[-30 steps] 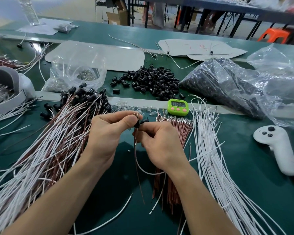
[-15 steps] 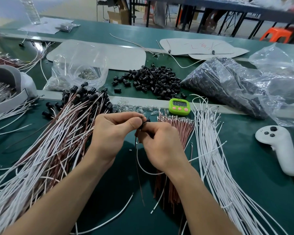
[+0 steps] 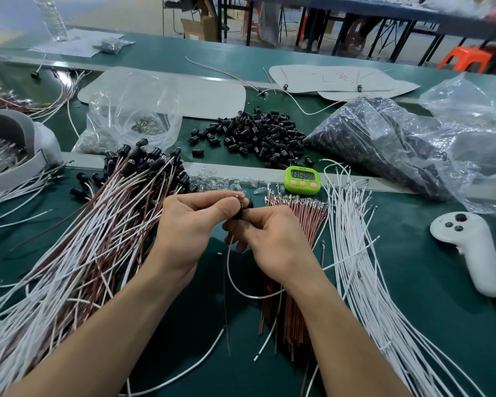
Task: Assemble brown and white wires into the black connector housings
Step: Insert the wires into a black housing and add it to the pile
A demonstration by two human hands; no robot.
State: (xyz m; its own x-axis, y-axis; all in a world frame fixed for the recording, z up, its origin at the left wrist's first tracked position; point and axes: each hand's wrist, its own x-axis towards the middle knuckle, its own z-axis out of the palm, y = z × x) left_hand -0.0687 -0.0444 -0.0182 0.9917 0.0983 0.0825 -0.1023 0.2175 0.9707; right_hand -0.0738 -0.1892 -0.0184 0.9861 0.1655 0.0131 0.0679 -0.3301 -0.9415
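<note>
Pinching a housing (image 3: 243, 211) at centre, left hand (image 3: 189, 233) fingers are clamping its tip while right hand (image 3: 272, 243) fingers are gripping it from 3 o'clock, probably seating wires (image 3: 225, 296) dangling toward 6 o'clock.

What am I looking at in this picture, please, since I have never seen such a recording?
There is no machine here: a person works with bare hands, filmed by one camera worn on the head, looking down over a green table. The left hand and right hand meet in the middle, pinching a small black connector housing; a white wire and a brown wire hang from it. On the left lies a heap of finished wires with housings fitted. Behind are loose black housings, a green timer and plastic bags. On the right lie a brown wire bundle, white wires and a white controller.
</note>
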